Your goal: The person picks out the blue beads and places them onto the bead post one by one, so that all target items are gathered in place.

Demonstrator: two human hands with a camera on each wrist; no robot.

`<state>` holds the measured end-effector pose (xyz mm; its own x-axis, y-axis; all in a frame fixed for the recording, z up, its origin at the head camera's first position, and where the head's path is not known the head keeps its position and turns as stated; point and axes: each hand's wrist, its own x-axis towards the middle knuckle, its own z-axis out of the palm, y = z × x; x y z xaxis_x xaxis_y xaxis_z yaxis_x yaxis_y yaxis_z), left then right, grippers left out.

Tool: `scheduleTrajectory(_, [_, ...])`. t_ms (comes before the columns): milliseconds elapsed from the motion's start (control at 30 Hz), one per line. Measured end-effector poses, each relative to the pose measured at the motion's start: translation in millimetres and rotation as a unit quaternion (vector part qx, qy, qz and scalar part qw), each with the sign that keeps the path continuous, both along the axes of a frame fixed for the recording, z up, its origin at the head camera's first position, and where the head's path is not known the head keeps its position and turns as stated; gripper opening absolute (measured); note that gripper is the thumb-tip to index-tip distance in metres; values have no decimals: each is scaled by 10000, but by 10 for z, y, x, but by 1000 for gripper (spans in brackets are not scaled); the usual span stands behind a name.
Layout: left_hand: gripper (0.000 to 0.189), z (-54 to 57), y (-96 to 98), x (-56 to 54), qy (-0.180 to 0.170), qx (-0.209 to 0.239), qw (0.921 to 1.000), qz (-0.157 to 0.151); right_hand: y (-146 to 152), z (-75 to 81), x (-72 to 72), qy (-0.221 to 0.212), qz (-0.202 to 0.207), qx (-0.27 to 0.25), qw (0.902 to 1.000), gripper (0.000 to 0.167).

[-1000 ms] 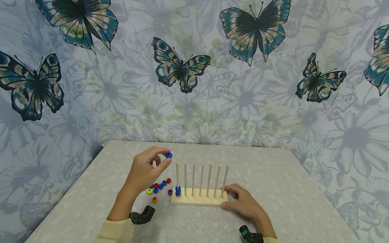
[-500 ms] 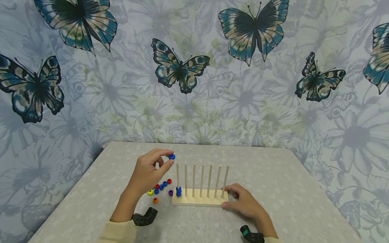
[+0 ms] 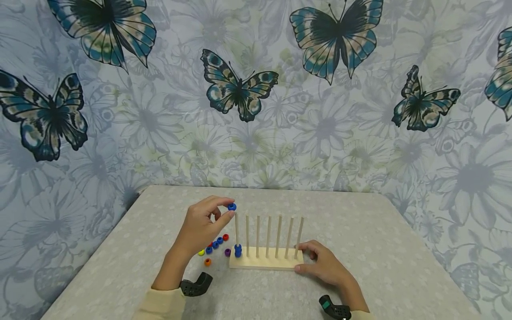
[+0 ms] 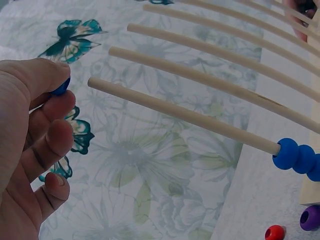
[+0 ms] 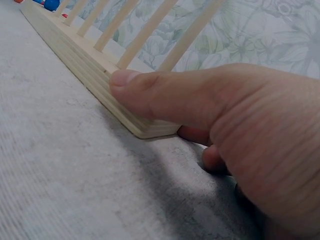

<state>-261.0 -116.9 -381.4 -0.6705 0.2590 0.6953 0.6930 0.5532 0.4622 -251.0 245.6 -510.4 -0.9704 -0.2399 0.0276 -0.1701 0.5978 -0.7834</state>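
From my head, one view looks forward and down from well behind my left grip [image 3: 206,222] and right grip [image 3: 322,264]. Close behind each, a wrist view faces past it: left toward the wall [image 4: 150,165], right low along the rack [image 5: 75,52] both share.

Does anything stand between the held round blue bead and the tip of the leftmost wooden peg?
Nothing visible: the left wrist view shows open space between the round blue bead and the tip of the leftmost wooden peg; its stacked blue beads sit low.

A blue bead [image 3: 232,207] sits pinched in the left hand [image 3: 201,224]; the right hand [image 3: 323,265] grips a wooden stand [image 3: 262,263] with seven upright pegs [image 3: 268,235].
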Motion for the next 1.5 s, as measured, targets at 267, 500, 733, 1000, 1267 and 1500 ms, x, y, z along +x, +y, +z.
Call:
scheduleTrajectory(267, [27, -14, 63, -7, -224, -16, 9997, -60, 11, 28, -6, 73, 8, 1, 10000, 55])
scheduleTrajectory(500, [26, -33, 44, 14, -363, -90, 9993, -13, -4, 11, 8, 36, 35, -39, 10000, 54])
scheduleTrajectory(733, [27, -40, 46, 9, -403, -129, 9990, -107, -14, 30, 16, 76, -8, 13, 10000, 54])
scheduleTrajectory(1000, [27, -51, 51, 5, -448, -191, 9987, -119, -19, 22, 4, 154, -69, -4, 9999, 54])
scheduleTrajectory(1267, [26, -76, 54, -7, -503, -173, 9985, -113, -11, 17, 5, 49, -53, -14, 10000, 55])
scheduleTrajectory(1500, [25, -83, 63, -12, -634, -179, 9978, -124, 0, 15, 3, 74, 7, -24, 10000, 55])
